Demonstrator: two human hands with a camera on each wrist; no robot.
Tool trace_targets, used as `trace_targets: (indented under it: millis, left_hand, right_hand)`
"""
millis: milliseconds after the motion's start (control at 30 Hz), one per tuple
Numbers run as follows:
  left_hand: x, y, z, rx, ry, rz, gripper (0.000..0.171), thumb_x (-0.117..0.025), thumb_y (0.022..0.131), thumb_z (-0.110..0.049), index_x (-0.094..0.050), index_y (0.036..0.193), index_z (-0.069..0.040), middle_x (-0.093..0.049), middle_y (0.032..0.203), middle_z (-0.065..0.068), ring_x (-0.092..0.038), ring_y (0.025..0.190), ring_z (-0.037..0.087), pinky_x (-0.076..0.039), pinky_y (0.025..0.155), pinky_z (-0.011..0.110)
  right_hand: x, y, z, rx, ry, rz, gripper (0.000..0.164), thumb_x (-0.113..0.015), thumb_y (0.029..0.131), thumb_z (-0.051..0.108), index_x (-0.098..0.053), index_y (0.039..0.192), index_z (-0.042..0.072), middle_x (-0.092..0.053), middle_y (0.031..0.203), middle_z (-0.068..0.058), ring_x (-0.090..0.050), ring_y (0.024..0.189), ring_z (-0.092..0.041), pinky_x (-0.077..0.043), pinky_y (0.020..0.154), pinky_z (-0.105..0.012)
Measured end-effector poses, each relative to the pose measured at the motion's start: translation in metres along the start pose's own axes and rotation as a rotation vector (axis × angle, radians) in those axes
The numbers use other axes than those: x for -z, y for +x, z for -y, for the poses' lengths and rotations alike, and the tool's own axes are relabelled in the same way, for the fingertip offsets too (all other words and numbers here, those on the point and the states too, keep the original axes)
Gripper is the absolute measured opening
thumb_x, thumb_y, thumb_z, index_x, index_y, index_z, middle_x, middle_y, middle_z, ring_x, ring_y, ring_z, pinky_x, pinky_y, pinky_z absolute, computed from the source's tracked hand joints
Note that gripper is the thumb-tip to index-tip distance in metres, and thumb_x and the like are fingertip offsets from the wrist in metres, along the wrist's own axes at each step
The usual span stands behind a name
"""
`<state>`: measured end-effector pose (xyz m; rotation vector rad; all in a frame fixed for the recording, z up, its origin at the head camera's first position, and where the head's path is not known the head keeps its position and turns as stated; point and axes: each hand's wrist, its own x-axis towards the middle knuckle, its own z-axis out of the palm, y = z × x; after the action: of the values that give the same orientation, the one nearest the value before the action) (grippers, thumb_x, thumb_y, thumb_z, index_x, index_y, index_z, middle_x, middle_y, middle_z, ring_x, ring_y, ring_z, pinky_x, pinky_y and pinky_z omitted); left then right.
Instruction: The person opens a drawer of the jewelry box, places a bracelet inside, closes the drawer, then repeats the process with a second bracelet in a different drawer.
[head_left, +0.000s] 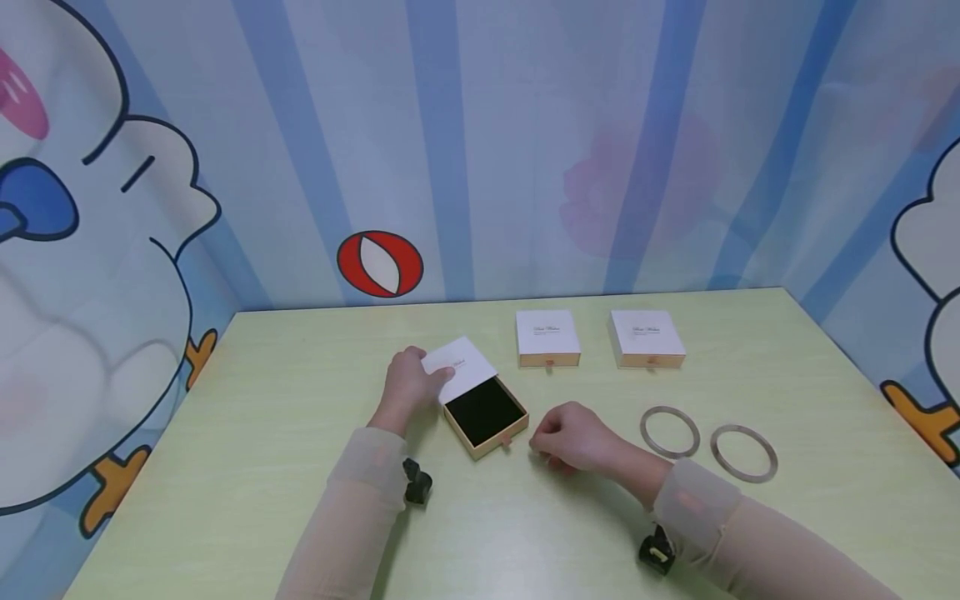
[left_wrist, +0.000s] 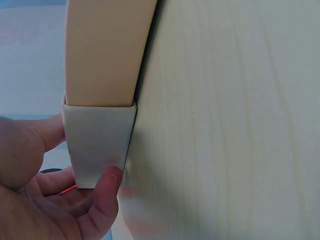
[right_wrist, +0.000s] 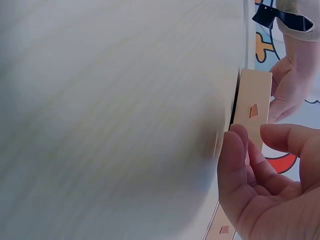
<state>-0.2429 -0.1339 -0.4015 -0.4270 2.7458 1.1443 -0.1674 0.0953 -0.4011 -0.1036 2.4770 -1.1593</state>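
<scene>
My left hand [head_left: 408, 382] grips the white sleeve [head_left: 463, 367] of a small drawer-style gift box at the middle of the table. Its tan drawer [head_left: 516, 427], lined in black, is pulled well out toward the front right. In the left wrist view, thumb and fingers hold the sleeve [left_wrist: 97, 147] by its far end. To the right of the drawer's pull tab, my right hand [head_left: 577, 437] hovers low over the table with loosely curled fingers and nothing visible between them. Two pale bangles, a left one [head_left: 647, 433] and a right one [head_left: 717, 454], lie beyond the right wrist.
Two more white boxes stand at the back, one near the middle [head_left: 548, 333] and one farther right [head_left: 648, 335], both with drawers pushed in. A patterned blue curtain [head_left: 517, 167] rises behind the light wooden table [head_left: 300, 367].
</scene>
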Motion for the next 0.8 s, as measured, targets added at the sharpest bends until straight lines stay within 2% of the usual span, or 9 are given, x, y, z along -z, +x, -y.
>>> trace_targets:
  millis: [433,800]
  left_hand:
    - [0.000,-0.001,-0.001,0.009,-0.010,0.004,0.060,-0.065,0.089,-0.031,-0.042,0.136,-0.002,-0.048,0.133,0.017,-0.045,0.116,0.030,-0.038,0.107,0.044]
    - [0.001,-0.001,0.000,-0.022,-0.008,0.007,0.061,-0.065,0.089,-0.030,-0.042,0.136,0.000,-0.047,0.134,0.018,-0.045,0.115,0.029,-0.038,0.106,0.044]
  right_hand:
    - [0.008,-0.003,-0.005,0.007,-0.005,-0.016,0.010,-0.062,0.085,0.012,-0.068,0.081,0.005,-0.062,0.067,-0.006,-0.054,0.055,-0.014,-0.048,0.051,-0.027]
    - [0.014,-0.004,-0.009,0.007,-0.004,-0.005,0.012,-0.062,0.087,0.014,-0.069,0.083,0.005,-0.060,0.064,-0.005,-0.053,0.054,-0.015,-0.048,0.052,-0.027]
